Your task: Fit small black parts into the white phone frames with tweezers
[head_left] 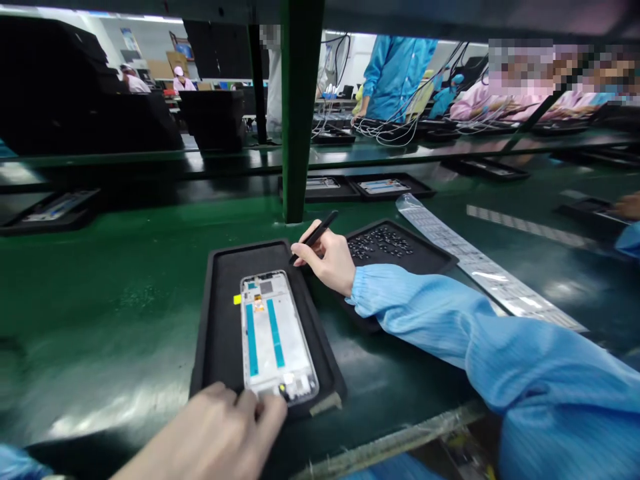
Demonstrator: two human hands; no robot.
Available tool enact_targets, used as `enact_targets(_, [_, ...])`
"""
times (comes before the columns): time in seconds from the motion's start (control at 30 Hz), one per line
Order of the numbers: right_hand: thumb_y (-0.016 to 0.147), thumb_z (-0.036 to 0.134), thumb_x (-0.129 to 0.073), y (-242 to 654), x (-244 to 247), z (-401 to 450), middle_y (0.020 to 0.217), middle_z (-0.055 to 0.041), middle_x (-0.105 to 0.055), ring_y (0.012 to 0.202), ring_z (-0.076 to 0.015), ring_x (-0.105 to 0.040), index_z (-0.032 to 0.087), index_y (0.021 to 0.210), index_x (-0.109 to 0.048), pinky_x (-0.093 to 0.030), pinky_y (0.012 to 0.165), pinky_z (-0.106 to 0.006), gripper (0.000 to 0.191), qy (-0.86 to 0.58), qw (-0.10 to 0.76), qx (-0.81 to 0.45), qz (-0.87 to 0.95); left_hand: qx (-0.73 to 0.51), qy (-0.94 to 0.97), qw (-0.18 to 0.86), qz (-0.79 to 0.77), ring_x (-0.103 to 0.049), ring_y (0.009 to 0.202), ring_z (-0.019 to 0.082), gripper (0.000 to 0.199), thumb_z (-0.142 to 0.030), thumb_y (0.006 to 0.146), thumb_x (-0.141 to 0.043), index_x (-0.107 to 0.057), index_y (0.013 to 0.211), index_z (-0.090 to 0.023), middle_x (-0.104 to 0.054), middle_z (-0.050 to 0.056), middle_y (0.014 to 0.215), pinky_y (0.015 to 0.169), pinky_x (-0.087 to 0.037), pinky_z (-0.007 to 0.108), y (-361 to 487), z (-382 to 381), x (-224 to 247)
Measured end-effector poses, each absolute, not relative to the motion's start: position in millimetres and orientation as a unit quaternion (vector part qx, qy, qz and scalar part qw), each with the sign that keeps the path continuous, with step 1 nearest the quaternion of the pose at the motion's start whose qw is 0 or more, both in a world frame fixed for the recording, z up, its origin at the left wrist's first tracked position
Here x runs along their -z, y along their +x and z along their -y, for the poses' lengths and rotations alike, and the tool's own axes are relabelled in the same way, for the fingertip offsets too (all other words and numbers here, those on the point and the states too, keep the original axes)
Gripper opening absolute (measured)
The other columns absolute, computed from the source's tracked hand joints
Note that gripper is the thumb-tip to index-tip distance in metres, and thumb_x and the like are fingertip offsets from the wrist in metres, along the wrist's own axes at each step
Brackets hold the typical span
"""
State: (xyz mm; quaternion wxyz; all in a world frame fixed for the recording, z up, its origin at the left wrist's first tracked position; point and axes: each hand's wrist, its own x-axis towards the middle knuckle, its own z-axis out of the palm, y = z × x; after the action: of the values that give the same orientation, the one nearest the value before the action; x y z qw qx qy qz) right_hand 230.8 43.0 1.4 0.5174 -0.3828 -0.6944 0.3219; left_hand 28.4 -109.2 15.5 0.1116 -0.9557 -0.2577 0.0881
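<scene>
A phone frame (263,333), silvery inside with two blue strips and a yellow tab, lies in a black foam tray (225,313). My left hand (215,427) is at its lower end, fingers bent and pressed against the bottom edge; the fingertips are partly hidden. Above the tray's upper right side, my right hand (327,260) is closed round a slim black pen-like tool (320,230). The tool's lower tip points down left, apart from the phone frame. Beside my right wrist, a second black tray (425,257) holds many small black parts (383,241).
A long clear sheet with printed rows (480,267) slants across the green bench (140,280) on the right. A green post (303,120) rises ahead, with trays of phone parts (385,185) behind it. A co-worker in blue (400,73) stands across the bench.
</scene>
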Motion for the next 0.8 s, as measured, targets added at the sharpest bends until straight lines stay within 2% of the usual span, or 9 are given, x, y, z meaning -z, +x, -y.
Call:
enact_targets(0.07, [0.077, 0.039, -0.061, 231.3, -0.8, -43.3, 0.065, 0.0003, -0.055, 0.052, -0.014, -0.063, 0.016, 0.073, -0.046, -0.051, 0.048, -0.022, 0.027, -0.381, 0.516, -0.319, 0.698, -0.098, -0.932, 0.119, 0.329, -0.056, 0.052, 0.018, 0.04, -0.011, 0.071, -0.053, -0.053, 0.11, -0.019, -0.065, 0.004, 0.074, 0.047, -0.038, 0.027, 12.5, 101.6, -12.8])
enact_targets(0.17, [0.078, 0.035, -0.06, 232.1, 0.7, -44.1, 0.064, 0.0003, -0.055, 0.053, -0.0142, -0.063, 0.016, 0.073, -0.048, -0.051, 0.049, -0.023, 0.023, -0.375, 0.509, -0.313, 0.709, -0.113, -0.893, 0.098, 0.425, -0.059, 0.061, 0.019, 0.041, -0.019, 0.078, -0.051, -0.048, 0.119, -0.022, -0.065, 0.006, 0.08, 0.057, -0.041, 0.029, -2.7, 68.8, -19.7])
enact_targets(0.3, [0.078, 0.036, -0.061, 232.5, 3.4, -46.0, 0.062, 0.0005, -0.056, 0.054, -0.0145, -0.063, 0.016, 0.074, -0.049, -0.052, 0.053, -0.024, 0.024, -0.373, 0.502, -0.32, 0.712, -0.111, -0.823, 0.139, 0.54, -0.06, 0.071, 0.025, 0.025, -0.028, 0.08, -0.053, -0.054, 0.102, -0.017, -0.063, 0.01, 0.082, 0.061, -0.042, 0.032, -11.0, -5.5, -34.2])
enact_targets(0.4, [0.075, 0.039, -0.064, 232.0, 4.1, -47.4, 0.064, 0.0007, -0.056, 0.054, -0.0146, -0.063, 0.016, 0.074, -0.049, -0.052, 0.053, -0.025, 0.027, -0.366, 0.496, -0.33, 0.715, -0.034, -0.762, 0.213, 0.61, -0.058, 0.085, 0.034, 0.03, -0.035, 0.081, -0.049, -0.053, 0.097, -0.01, -0.061, 0.018, 0.09, 0.07, -0.042, 0.04, -24.6, -61.9, -28.5])
enact_targets(0.47, [0.074, 0.041, -0.065, 231.6, 3.9, -48.1, 0.064, 0.0009, -0.056, 0.053, -0.0144, -0.063, 0.016, 0.073, -0.049, -0.052, 0.053, -0.025, 0.029, -0.366, 0.492, -0.331, 0.717, 0.039, -0.748, 0.206, 0.63, -0.056, 0.089, 0.036, 0.033, -0.032, 0.084, -0.04, -0.051, 0.101, -0.006, -0.06, 0.022, 0.093, 0.073, -0.041, 0.042, -38.5, -92.8, -16.6])
enact_targets(0.53, [0.075, 0.041, -0.064, 231.2, 3.8, -48.2, 0.063, 0.0009, -0.055, 0.053, -0.0142, -0.062, 0.016, 0.073, -0.049, -0.051, 0.053, -0.025, 0.029, -0.369, 0.487, -0.327, 0.721, 0.062, -0.75, 0.184, 0.632, -0.058, 0.084, 0.032, 0.032, -0.026, 0.085, -0.033, -0.049, 0.105, -0.006, -0.061, 0.02, 0.089, 0.071, -0.042, 0.04, -52.2, -116.2, -3.2])
enact_targets(0.6, [0.077, 0.039, -0.062, 230.8, 4.0, -47.7, 0.062, 0.0006, -0.056, 0.054, -0.0139, -0.062, 0.016, 0.073, -0.05, -0.051, 0.053, -0.025, 0.026, -0.37, 0.482, -0.324, 0.725, 0.073, -0.757, 0.169, 0.627, -0.058, 0.087, 0.031, 0.035, -0.025, 0.085, -0.033, -0.046, 0.111, -0.005, -0.062, 0.018, 0.09, 0.073, -0.043, 0.038, -61.9, -130.7, 7.8])
enact_targets(0.7, [0.079, 0.034, -0.06, 230.1, 4.8, -46.5, 0.062, 0.0006, -0.055, 0.053, -0.0134, -0.062, 0.016, 0.074, -0.05, -0.051, 0.053, -0.024, 0.022, -0.371, 0.48, -0.321, 0.727, 0.091, -0.768, 0.158, 0.614, -0.05, 0.106, 0.034, 0.044, -0.027, 0.085, -0.035, -0.04, 0.122, -0.005, -0.059, 0.021, 0.107, 0.084, -0.042, 0.042, -64.5, -138.2, 16.0])
enact_targets(0.8, [0.079, 0.033, -0.06, 229.7, 5.6, -46.4, 0.063, 0.0006, -0.055, 0.053, -0.0128, -0.061, 0.015, 0.074, -0.05, -0.05, 0.053, -0.024, 0.021, -0.371, 0.473, -0.32, 0.732, 0.102, -0.778, 0.151, 0.602, -0.041, 0.117, 0.036, 0.047, -0.027, 0.086, -0.035, -0.037, 0.128, -0.006, -0.046, 0.022, 0.128, 0.091, -0.037, 0.047, -49.7, -142.2, 14.4])
